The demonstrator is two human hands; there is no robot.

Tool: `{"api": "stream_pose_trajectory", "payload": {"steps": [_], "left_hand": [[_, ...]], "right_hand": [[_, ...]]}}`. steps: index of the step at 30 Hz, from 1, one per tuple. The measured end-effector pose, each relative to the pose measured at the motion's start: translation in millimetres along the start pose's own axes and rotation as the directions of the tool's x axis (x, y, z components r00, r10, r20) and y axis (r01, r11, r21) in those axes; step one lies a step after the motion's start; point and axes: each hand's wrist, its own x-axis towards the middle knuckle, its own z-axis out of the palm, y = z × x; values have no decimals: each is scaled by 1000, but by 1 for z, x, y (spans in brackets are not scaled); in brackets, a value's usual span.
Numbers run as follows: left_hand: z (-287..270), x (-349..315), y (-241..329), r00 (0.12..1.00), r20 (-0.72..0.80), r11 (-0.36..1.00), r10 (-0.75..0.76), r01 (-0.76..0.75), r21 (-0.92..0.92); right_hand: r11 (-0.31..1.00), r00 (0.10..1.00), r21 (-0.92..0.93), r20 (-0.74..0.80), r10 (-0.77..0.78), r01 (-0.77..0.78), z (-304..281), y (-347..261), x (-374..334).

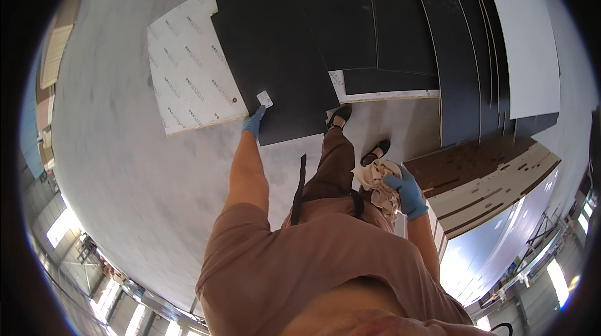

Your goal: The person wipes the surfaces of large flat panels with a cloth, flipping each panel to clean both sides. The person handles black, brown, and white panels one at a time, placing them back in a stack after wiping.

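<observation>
My left hand [253, 123], in a blue glove, lies at the left edge of a large black panel [275, 54]. Its fingers stretch over the panel's face and reach the lower corner of a small white label [265, 99]. Whether any fingers curl under the edge is hidden. Also gloved in blue, my right hand [408, 193] is closed around a crumpled beige cloth [378, 179] held near my right hip. Beneath the black panel, a white board [191, 67] with repeated printing sticks out to the left.
More black panels [400, 17] overlap in a row to the right, with a light grey panel [523, 35] at their far right. Brown-and-white slatted boards [494, 179] lie at the right. My shoes [340, 115] stand on the grey floor [119, 148], close to the panels' near edges.
</observation>
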Motion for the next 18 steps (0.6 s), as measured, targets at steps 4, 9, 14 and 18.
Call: {"api": "stream_pose_trajectory", "payload": {"steps": [4, 9, 14, 18], "left_hand": [[13, -15, 4, 983, -86, 977, 163, -149, 151], [-13, -17, 4, 989, -24, 988, 149, -148, 33], [-25, -42, 20, 965, -159, 964, 210, -177, 198], [-48, -119, 73, 922, -177, 938, 345, -337, 79]], "right_hand": [[998, 1000, 60, -29, -6, 8, -11, 31, -4], [996, 997, 71, -50, 56, -52, -6, 48, -12], [1000, 1000, 31, 11, -4, 4, 6, 47, -18], [994, 996, 57, 19, -93, 91, 5, 51, -33]]}}
